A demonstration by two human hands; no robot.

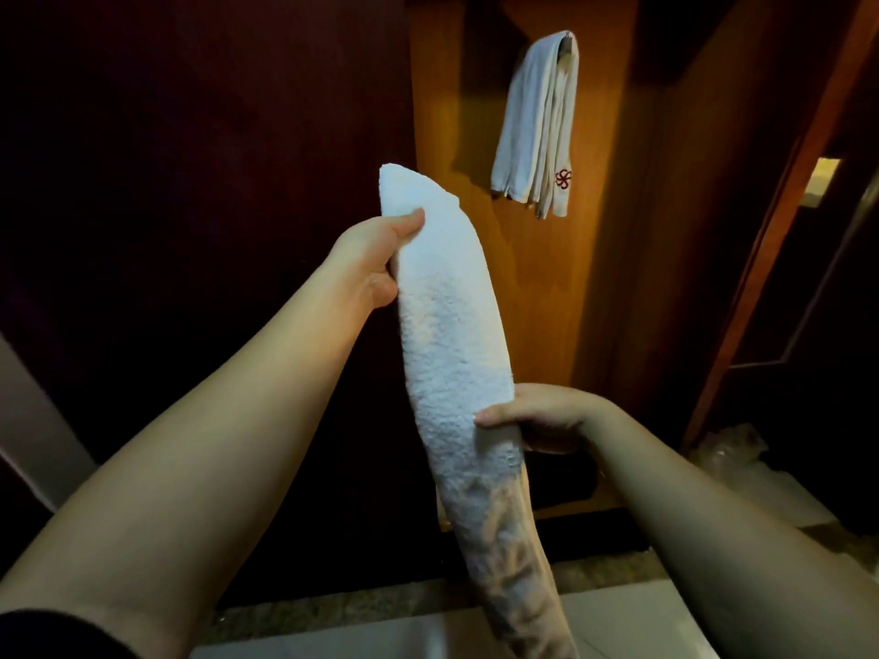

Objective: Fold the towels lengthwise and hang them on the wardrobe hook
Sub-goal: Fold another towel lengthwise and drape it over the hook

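One head-worn view (wide-angle) looks forward and down, close over the forearms, facing the wardrobe [523, 287].

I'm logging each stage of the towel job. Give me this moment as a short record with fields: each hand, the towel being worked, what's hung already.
left hand: grips the upper end of the held towel, thumb on its front
right hand: grips the same towel lower down, thumb across its front
held towel: white, folded into a long narrow strip, upright, lower end hanging down
hung towel: white, red emblem, on the wardrobe hook
stage: second towel not yet hung
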